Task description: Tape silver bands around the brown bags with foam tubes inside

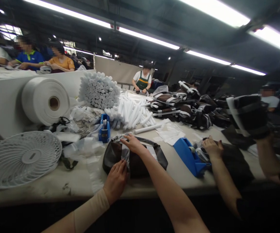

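A dark brown and black handbag [140, 166] lies on the table before me, with a pale, shiny plastic strip [125, 153] running down its front. My left hand [117, 181] is at the strip's lower end, its fingers pressed together and bent against it; the thumb is hidden. At the bag's top edge my right hand [135, 144] reaches across with fingers stretched out, touching the upper end of the strip. Clear crinkled plastic shows just beyond those fingers. A blue tape dispenser [104, 128] stands behind the bag's left end.
To the right are a second blue tape dispenser [189, 157] and a co-worker's hands [213, 148], one raising a dark bag [248, 113]. White foam rods [135, 111], a white roll [36, 100], a fan grille [20, 158] and piled bags [176, 103] surround the table's back and left.
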`<state>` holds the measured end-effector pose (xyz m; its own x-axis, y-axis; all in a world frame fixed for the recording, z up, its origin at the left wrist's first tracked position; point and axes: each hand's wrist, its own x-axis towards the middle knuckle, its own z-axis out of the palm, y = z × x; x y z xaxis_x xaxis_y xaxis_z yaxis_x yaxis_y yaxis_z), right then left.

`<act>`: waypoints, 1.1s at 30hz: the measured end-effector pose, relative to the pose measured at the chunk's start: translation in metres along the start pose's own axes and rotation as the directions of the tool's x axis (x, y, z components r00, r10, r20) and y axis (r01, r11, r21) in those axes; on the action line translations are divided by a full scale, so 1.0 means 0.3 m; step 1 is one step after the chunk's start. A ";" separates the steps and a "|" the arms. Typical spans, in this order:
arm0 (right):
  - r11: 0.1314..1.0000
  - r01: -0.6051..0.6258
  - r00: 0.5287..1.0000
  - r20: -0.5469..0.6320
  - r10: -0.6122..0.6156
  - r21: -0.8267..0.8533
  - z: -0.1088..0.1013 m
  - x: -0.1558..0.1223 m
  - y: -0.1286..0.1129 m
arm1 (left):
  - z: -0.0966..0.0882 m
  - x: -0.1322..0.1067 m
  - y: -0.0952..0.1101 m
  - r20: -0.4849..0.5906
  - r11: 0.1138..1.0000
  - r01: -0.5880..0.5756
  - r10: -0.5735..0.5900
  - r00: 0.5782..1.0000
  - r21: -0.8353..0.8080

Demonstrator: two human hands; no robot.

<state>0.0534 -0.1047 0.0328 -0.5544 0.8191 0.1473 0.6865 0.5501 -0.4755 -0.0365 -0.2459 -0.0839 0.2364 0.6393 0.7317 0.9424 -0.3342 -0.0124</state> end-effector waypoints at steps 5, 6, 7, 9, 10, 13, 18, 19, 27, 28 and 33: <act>0.958 0.225 0.934 -0.318 -0.161 0.177 -0.046 -0.156 0.013 | -0.024 0.004 0.013 0.037 0.999 0.050 -0.050 0.998 -0.005; 0.947 0.259 0.926 -0.327 -0.187 0.191 -0.027 -0.203 0.015 | -0.027 0.004 0.014 0.039 0.998 0.055 -0.054 0.998 -0.010; 0.943 0.279 0.921 -0.330 -0.208 0.182 0.002 -0.249 0.018 | -0.029 0.004 0.014 0.042 0.998 0.059 -0.058 0.997 -0.014; 0.949 0.302 0.909 -0.326 -0.258 0.091 0.074 -0.324 0.029 | -0.031 0.004 0.014 0.052 0.998 0.064 -0.063 0.997 -0.020; 0.949 0.315 0.901 -0.321 -0.291 0.023 0.111 -0.351 0.037 | -0.032 0.004 0.014 0.057 0.998 0.064 -0.062 0.996 -0.022; 0.923 0.357 0.878 -0.287 -0.384 -0.144 0.196 -0.400 0.068 | -0.038 0.006 0.016 0.076 0.997 0.075 -0.073 0.994 -0.029; 0.920 0.337 0.861 -0.331 -0.386 -0.199 0.219 -0.415 0.104 | -0.073 0.018 -0.018 0.155 0.990 0.099 -0.082 0.984 -0.104; 0.918 0.342 0.859 -0.329 -0.391 -0.200 0.215 -0.413 0.107 | -0.083 0.023 -0.034 0.181 0.986 0.089 -0.062 0.982 -0.141; 0.906 0.373 0.834 -0.356 -0.421 -0.200 0.220 -0.410 0.113 | -0.121 0.026 -0.130 0.189 0.958 -0.051 0.107 0.976 -0.283; 0.907 0.371 0.832 -0.362 -0.420 -0.201 0.223 -0.411 0.114 | -0.119 0.022 -0.130 0.182 0.962 -0.063 0.114 0.977 -0.267; 0.904 0.373 0.829 -0.364 -0.425 -0.206 0.227 -0.413 0.116 | -0.113 0.017 -0.130 0.152 0.973 -0.110 0.143 0.978 -0.203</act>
<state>0.1140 -0.1982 -0.0610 -0.5797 0.5041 0.6402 0.5110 0.8369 -0.1963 -0.0800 -0.2531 -0.0565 0.4017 0.6830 0.6100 0.8428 -0.5364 0.0455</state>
